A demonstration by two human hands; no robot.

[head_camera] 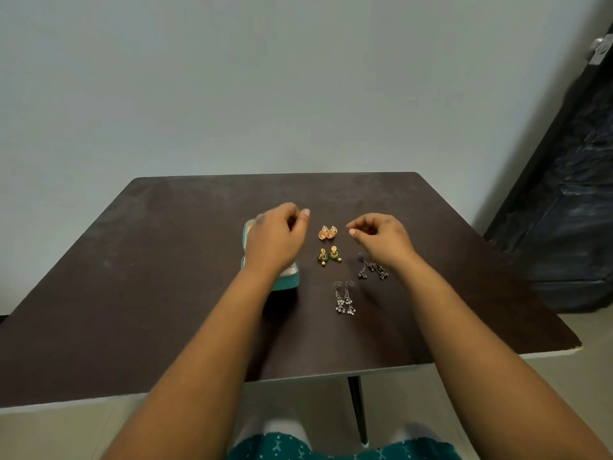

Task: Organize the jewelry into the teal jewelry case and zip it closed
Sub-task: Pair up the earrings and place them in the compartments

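Nearest, silver dangle earrings (344,298) are lying on the tabletop (132,293) between the forearms. Dark earrings (373,270) are sitting partly under the right wrist. Teal jewelry case (285,280) is sitting under the left hand (275,237), mostly hidden. Green-gold earrings (329,255) and orange earrings (328,232) are lying between both hands. Left hand and right hand (381,237) are hovering, fingers loosely curled, holding nothing visible.

Teal case (288,283), seemingly open; four earring pairs (328,232) alongside.
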